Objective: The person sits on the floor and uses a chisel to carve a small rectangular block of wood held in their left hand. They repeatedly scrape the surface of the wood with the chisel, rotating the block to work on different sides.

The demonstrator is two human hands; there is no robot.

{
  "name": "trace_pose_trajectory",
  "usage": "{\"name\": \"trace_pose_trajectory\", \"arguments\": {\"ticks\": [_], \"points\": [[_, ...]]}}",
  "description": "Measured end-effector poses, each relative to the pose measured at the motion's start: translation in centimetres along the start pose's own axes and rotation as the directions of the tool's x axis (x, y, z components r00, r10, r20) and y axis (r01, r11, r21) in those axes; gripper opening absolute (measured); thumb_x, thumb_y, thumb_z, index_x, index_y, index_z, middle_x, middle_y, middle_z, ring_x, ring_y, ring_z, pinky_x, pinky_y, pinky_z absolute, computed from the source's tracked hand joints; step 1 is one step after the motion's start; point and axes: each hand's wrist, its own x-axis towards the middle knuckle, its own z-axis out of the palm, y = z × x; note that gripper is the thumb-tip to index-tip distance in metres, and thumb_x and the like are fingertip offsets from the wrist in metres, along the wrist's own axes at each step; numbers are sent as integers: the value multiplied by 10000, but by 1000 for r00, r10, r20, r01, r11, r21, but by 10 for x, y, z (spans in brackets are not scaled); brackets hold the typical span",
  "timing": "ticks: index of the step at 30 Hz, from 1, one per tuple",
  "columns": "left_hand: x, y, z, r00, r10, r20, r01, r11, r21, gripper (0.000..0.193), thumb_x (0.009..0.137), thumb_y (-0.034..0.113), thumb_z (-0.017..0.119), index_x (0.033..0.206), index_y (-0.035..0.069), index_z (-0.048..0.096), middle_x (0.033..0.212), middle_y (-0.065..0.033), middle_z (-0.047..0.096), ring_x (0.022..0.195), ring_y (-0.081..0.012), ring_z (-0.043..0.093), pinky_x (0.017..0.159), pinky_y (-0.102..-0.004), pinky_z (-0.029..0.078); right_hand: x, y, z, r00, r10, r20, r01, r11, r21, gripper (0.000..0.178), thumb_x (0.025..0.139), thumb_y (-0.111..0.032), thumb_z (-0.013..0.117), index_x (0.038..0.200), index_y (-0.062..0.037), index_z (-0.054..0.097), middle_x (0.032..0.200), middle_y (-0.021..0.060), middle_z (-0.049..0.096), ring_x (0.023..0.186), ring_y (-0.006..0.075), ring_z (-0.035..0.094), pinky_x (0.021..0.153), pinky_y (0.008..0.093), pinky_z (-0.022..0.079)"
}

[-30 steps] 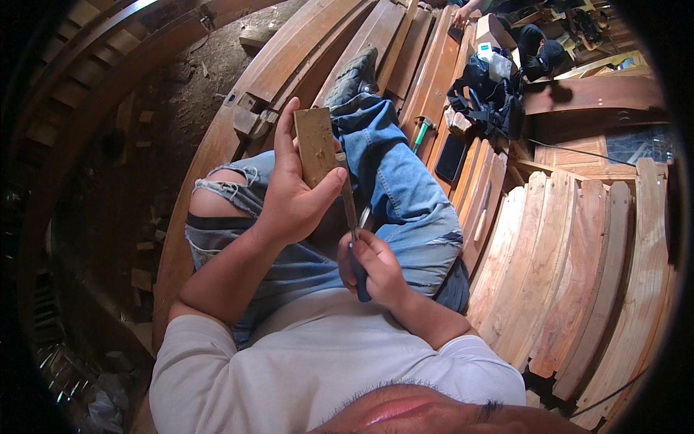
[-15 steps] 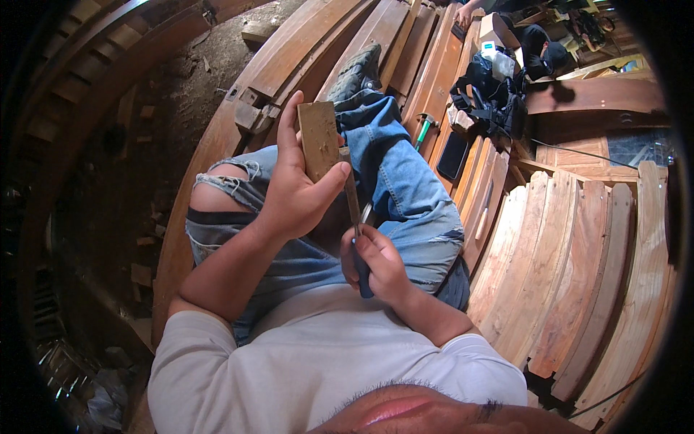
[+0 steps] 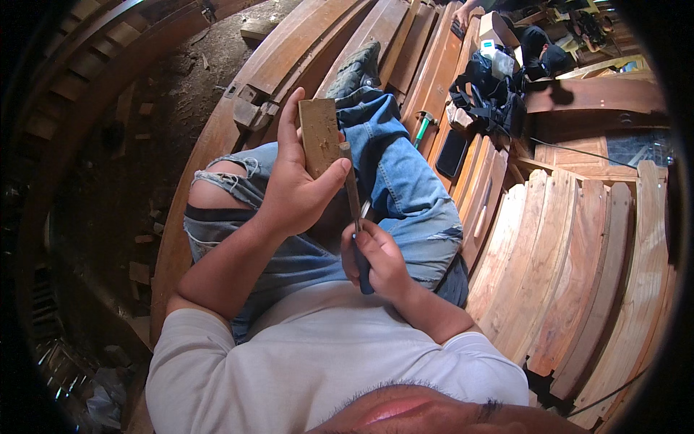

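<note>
My left hand holds up a tan rectangular block above my lap, fingers behind it and thumb near its lower edge. Whether the block is wood or stone, I cannot tell. In my right hand is a chisel, gripped by its dark blue handle. Its flat blade points up and away from me, with the end at the right side of the block near my left thumb. A pale shiny piece beside the blade, just above my right fingers, is too hidden to name.
A green-handled hammer and a black phone lie on planks to the right. Beyond are black bags and another person's hand. Curved wooden slats fill the right side. Wood scraps lie on the dark ground at left.
</note>
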Motion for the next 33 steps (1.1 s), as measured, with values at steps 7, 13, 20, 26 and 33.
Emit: {"name": "trace_pose_trajectory", "arguments": {"ticks": [7,13,20,26,33], "points": [[0,0,1,1000,-12,6,12,1000,-10,1003,929,37,664,1642,146,-32,1223,-143,525,1103,-182,593,953,-345,523,0,0,-1,1000,7,-3,-7,1000,7,296,1111,-352,455,1051,-78,551,689,13,544,545,102,510,504,249,419],[-1,-1,1,1000,-15,2,15,1000,-12,1001,929,35,661,1641,147,-34,1237,-149,518,1111,-189,592,947,-346,529,0,0,-1,1000,11,1,-11,1000,3,292,1112,-344,451,1050,-77,553,691,18,544,555,105,514,506,251,422],[0,0,1,1000,-23,5,23,1000,-11,999,929,32,658,1639,142,-37,1242,-151,516,1109,-188,592,951,-346,527,0,1,-1,1000,5,-2,-5,1000,7,289,1113,-338,446,1048,-77,551,688,20,543,543,104,508,498,251,420],[-1,-1,0,1000,-19,12,19,1000,-15,1001,929,31,657,1639,141,-40,1236,-148,518,1108,-184,591,958,-346,522,1,5,-2,1000,4,-1,-4,1000,15,291,1114,-338,446,1047,-75,550,687,21,541,538,106,504,495,255,421],[-1,-6,1,1000,13,-11,-13,1000,14,984,942,113,678,1648,169,-5,1251,-164,531,1053,-204,625,865,-352,565,1,4,-2,1000,-8,8,7,1000,12,310,1113,-353,450,1046,-67,547,681,19,531,547,106,501,502,255,421]]}}
